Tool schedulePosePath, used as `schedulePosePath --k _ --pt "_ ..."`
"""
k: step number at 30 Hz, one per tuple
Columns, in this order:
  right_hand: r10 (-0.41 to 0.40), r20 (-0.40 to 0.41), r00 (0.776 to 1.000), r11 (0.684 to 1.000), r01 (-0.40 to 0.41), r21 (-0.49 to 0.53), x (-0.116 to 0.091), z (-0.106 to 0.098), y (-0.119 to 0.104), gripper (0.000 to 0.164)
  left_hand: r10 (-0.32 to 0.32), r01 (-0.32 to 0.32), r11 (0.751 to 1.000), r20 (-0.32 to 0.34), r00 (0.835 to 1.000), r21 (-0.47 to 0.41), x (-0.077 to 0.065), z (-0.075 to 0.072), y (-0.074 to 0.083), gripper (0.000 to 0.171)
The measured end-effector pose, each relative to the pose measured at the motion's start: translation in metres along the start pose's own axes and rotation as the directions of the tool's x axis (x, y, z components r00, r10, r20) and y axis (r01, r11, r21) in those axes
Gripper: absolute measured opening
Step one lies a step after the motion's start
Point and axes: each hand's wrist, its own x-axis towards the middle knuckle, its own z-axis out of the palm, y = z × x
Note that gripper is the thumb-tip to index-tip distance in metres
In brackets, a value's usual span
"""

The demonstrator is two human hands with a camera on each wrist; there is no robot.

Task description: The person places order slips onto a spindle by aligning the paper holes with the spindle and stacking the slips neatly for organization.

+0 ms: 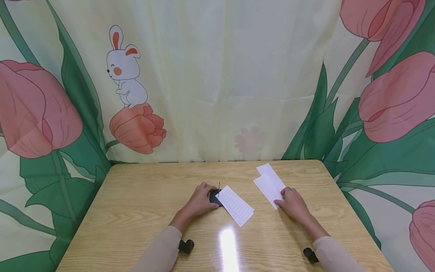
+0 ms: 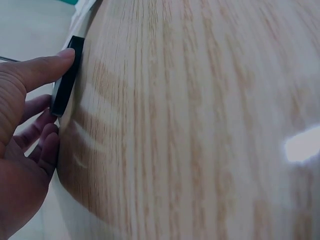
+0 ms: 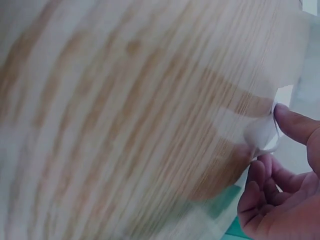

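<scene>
My left hand (image 1: 201, 199) grips the black round base (image 2: 67, 77) of a paper spike, thumb on one side and fingers on the other. The thin metal spike (image 1: 219, 185) points up from it. Printed, lined paper slips (image 1: 235, 206) lie over the base's right part, with their corner at the spike, and slant toward the front right. Farther right, two overlapping slips (image 1: 266, 189) lie at the back right. My right hand (image 1: 293, 204) pinches the near edge of a slip there; in the right wrist view this paper (image 3: 284, 97) bends between thumb and fingers.
The wooden table (image 1: 146, 211) is glossy, with a bright reflection near its front middle. Behind it hangs a curtain (image 1: 217, 75) printed with tulips and a rabbit. A dark wrist camera (image 1: 186, 246) sits by the left sleeve, another (image 1: 310, 255) by the right.
</scene>
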Motion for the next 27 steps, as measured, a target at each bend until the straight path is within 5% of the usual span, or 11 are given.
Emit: schedulePosePath --k 17,27 --pt "0.092 0.061 0.994 0.992 -0.097 0.083 0.005 0.001 0.009 0.047 0.0 0.0 1.0 -0.003 1.0 0.002 0.001 0.001 -0.002 0.066" --pt "0.042 0.038 0.998 0.993 -0.046 0.107 0.005 -0.008 0.01 0.031 -0.005 0.005 1.0 0.003 1.0 -0.01 0.002 0.001 -0.002 0.067"
